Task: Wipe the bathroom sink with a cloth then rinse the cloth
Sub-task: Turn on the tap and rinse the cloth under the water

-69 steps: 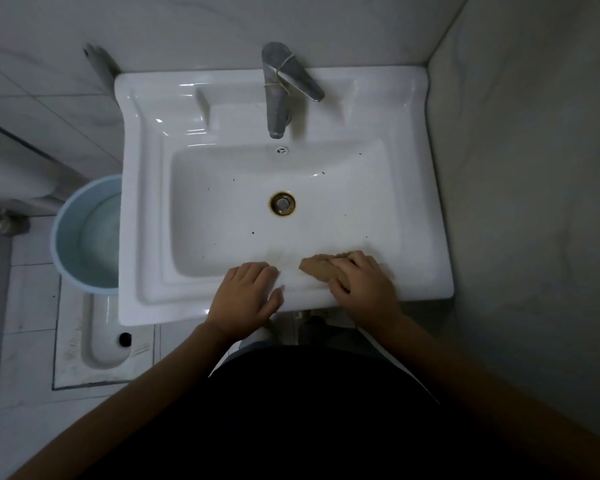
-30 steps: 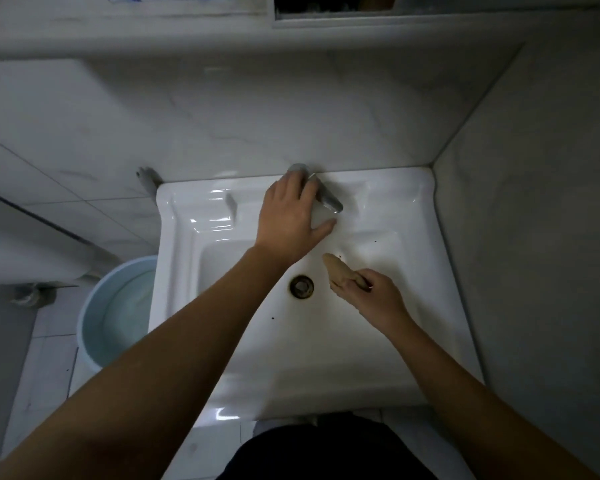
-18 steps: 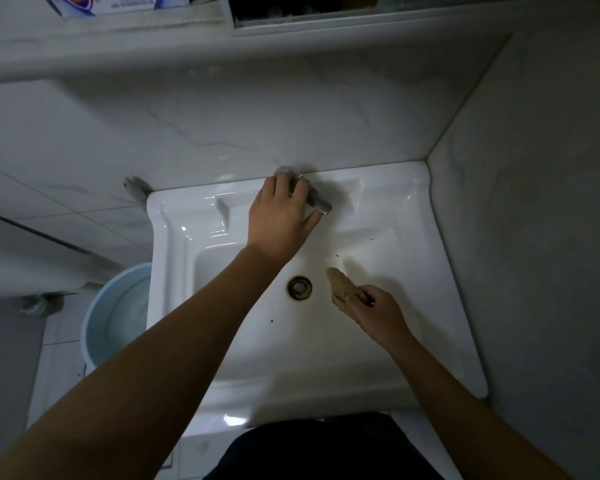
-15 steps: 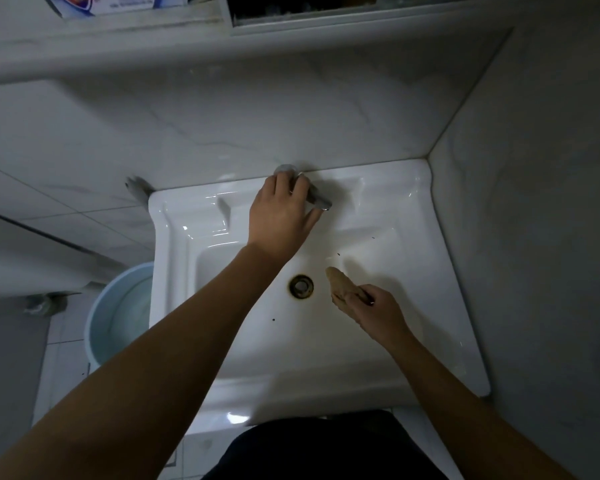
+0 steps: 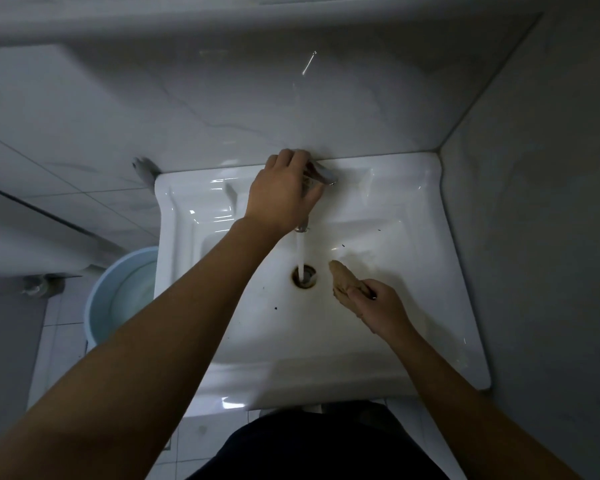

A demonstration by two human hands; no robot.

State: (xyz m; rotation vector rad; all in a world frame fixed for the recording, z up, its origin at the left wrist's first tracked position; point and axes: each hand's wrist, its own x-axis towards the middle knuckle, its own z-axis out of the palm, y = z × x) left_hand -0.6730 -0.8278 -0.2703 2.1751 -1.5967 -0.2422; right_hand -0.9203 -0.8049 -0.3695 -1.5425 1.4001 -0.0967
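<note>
Left hand (image 5: 283, 195): fingers curled over faucet lever (image 5: 321, 173).
Right hand (image 5: 378, 308): fingers pinching tan cloth (image 5: 342, 277), right of drain (image 5: 304, 277).
Method: bring cloth under stream (image 5: 300, 252); squeeze repeatedly.

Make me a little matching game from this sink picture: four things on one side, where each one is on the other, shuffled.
Things:
1. left hand
2. cloth
3. water
4. bucket

Places:
A. on the floor, left of the sink
B. falling into the drain
C. on the tap
D. bunched in the right hand, right of the drain

Pairs: 1-C, 2-D, 3-B, 4-A
</note>
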